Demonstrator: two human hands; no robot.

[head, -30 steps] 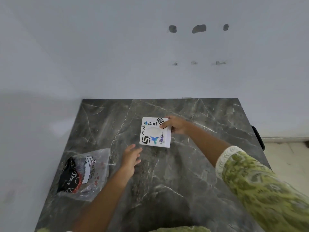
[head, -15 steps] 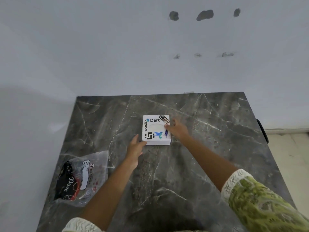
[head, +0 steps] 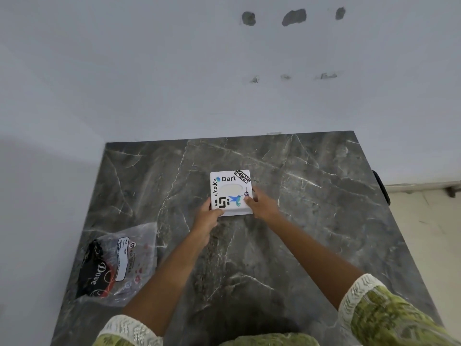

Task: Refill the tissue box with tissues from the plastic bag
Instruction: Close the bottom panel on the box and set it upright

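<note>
The table (head: 311,233) fills the view, pushed into a wall corner, giving a flat work surface. Landmark: the box (head: 230,192), white, stickered, lying flat near the table's middle, its oval slot facing up. The bag (head: 119,260) lies well to the box's left and nearer the person, untouched, within reach for later. The left hand (head: 208,217) grasps the box's near left corner; the right hand (head: 262,206) grips its near right edge, thumb on top, probably to open or lift it.
</note>
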